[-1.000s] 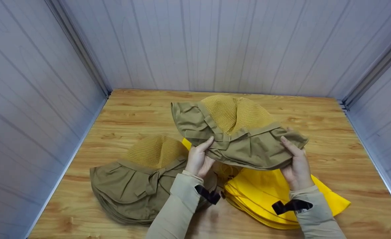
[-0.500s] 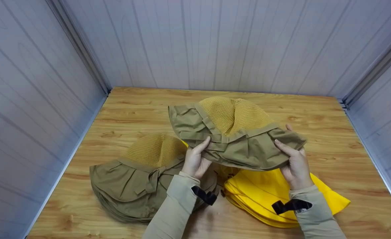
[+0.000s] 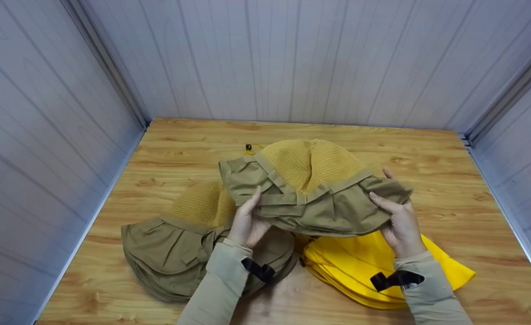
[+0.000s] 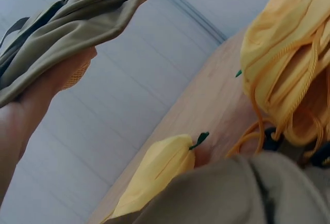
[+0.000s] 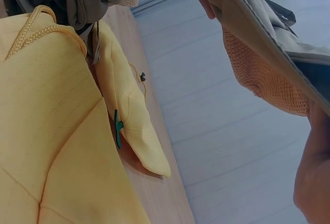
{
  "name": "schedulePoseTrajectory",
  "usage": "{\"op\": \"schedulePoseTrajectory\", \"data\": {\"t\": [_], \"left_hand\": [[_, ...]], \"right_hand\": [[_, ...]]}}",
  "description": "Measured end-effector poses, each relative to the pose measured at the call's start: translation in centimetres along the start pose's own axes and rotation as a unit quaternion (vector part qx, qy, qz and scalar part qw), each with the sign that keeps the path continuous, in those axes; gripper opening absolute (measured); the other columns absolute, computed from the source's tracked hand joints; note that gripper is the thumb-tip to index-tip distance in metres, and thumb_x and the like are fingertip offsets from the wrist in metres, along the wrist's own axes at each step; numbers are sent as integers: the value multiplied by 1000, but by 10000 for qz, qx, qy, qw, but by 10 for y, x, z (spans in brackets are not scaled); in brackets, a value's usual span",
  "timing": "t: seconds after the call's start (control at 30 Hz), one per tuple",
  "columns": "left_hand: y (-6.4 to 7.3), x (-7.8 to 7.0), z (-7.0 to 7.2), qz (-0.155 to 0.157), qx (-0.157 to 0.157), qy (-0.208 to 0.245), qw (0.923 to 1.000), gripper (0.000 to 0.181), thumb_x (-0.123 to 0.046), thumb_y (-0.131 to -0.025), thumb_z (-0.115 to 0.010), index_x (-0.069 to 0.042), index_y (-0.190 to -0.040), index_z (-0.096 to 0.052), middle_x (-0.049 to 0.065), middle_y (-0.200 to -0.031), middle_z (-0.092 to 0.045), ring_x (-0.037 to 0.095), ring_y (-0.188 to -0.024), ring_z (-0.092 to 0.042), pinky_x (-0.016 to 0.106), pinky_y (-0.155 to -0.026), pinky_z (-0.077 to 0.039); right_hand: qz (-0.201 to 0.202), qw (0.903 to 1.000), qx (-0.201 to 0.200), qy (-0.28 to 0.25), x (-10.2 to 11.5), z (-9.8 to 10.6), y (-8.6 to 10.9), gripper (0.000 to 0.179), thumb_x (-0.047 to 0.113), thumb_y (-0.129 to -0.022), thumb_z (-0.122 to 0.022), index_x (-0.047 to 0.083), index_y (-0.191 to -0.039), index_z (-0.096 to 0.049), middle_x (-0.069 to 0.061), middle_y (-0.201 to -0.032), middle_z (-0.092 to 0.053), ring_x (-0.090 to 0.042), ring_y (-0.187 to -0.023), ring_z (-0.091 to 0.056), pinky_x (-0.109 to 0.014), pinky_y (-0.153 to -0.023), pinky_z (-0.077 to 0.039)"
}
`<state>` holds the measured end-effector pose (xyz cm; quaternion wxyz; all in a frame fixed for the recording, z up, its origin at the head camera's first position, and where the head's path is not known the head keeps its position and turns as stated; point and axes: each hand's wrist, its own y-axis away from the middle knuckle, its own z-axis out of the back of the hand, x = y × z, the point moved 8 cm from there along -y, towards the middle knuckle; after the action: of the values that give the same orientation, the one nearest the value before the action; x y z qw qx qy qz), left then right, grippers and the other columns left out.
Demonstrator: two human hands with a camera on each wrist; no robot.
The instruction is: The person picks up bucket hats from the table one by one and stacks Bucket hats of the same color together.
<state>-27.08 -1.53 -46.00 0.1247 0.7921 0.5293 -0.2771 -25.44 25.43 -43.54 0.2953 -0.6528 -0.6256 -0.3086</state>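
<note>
Both hands hold up a khaki sun hat (image 3: 326, 211) with a yellow woven crown and a pleated brim with a bow. My left hand (image 3: 246, 225) pinches the brim's lower left part, thumb on top. At the brim's right end my right hand (image 3: 403, 228) grips the cloth the same way. From below, the right wrist view shows the held hat's crown (image 5: 263, 77) hanging between the hands. Under my left forearm lies a stack of similar khaki hats (image 3: 166, 253). Beneath my right forearm is a stack of yellow hats (image 3: 351, 266).
A further yellow hat (image 5: 129, 113) with a green tab lies flat on the table, mostly hidden behind the held hat in the head view. Its cord toggle (image 3: 248, 147) shows past the brim. Panelled walls (image 3: 292, 63) enclose the wooden table (image 3: 464, 194) on three sides.
The held hat has shifted left and slightly down, with my left hand moving left along with it. My right hand has hardly moved. A cord toggle has come into sight behind the hat.
</note>
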Motion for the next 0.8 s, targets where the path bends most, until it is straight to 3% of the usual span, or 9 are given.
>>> {"op": "schedulePoseTrajectory", "data": {"t": [0.1, 0.23, 0.33, 0.43, 0.5, 0.63, 0.8], "left_hand": [[7, -7, 7, 177, -218, -123, 9995, 37, -40, -107, -36, -20, -130, -58, -1, -126, -66, 19, -118, -62, 41, -104, -46], [16, -22, 16, 173, -465, -449, 9978, 39, -44, -106, -35, -22, -132, -54, -2, -127, -65, 17, -120, -60, 39, -104, -47], [23, -35, 21, 50, -605, -625, 9962, 37, -44, -106, -36, -23, -129, -56, -2, -125, -66, 17, -117, -62, 37, -103, -49], [29, -51, 27, -180, -935, -838, 9919, 36, -42, -105, -41, -18, -123, -60, -1, -120, -68, 17, -112, -66, 36, -99, -53], [34, -62, 33, -348, -1273, -1050, 9857, 31, -38, -104, -48, -14, -118, -62, 1, -115, -70, 18, -107, -68, 36, -95, -55], [45, -84, 44, -541, -1963, -1700, 9642, 22, -30, -101, -57, -9, -108, -62, 2, -100, -70, 17, -93, -69, 35, -85, -58], [64, -112, 57, -702, -2409, -2351, 9390, 22, -30, -101, -58, -10, -108, -61, 2, -94, -69, 17, -85, -69, 34, -80, -59]], "right_hand": [[-48, 9999, 84, 140, -2, -3, 0, 59, -13, -96, -50, 23, -142, -43, -4, -122, -62, -16, -106, -65, -28, -86, -58], [-161, 9990, 89, 413, -6, -7, -2, 58, -10, -97, -50, 22, -144, -40, -3, -122, -61, -15, -106, -65, -27, -84, -58], [-230, 9984, -22, 523, -9, -8, -3, 56, -6, -98, -52, 20, -145, -38, -2, -121, -61, -14, -105, -66, -27, -84, -58], [-260, 9972, -137, 681, -12, -9, -3, 50, 1, -100, -53, 19, -145, -39, 0, -121, -61, -13, -104, -66, -26, -86, -58], [-257, 9958, -178, 856, -15, -11, -3, 44, 7, -101, -54, 19, -142, -43, 1, -121, -62, -12, -105, -66, -26, -89, -57], [-241, 9916, -165, 1260, -20, -16, 0, 33, 20, -103, -54, 20, -136, -53, 1, -127, -61, -11, -112, -63, -27, -96, -54], [-383, 9835, -200, 1759, -31, -25, 5, 32, 29, -105, -50, 14, -132, -58, 5, -122, -65, -10, -111, -64, -26, -95, -54]]}}
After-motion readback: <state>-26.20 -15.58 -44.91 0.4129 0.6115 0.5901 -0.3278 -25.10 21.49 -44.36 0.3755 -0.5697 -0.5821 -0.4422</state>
